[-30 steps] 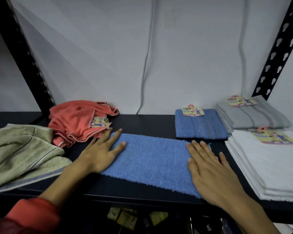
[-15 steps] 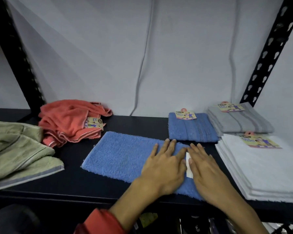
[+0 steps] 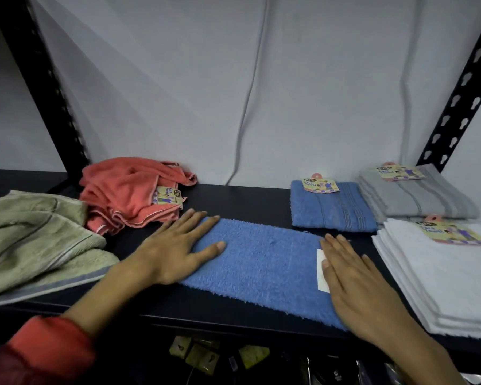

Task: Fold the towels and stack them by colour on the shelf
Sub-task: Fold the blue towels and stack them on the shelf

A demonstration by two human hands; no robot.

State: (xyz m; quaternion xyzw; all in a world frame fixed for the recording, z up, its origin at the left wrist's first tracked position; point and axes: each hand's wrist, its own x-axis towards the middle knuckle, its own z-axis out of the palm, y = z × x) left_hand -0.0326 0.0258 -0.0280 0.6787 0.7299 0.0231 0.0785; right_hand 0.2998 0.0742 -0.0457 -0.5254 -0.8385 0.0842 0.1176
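Blue towel (image 3: 264, 262) lies flat on shelf (image 3: 233, 195), front centre. Left hand (image 3: 175, 248), fingers straight, has slid from towel's right part to its left end. Right hand (image 3: 356, 284), fingers straight, stays pressed on towel's right end.

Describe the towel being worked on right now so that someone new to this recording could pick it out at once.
On the dark shelf, look at the front middle, between the loose green towel and the white stack. The blue towel lies there as a long flat strip with both hands pressed flat on its ends. Unlike the folded blue towel behind it, it carries no card tag, only a small white label.
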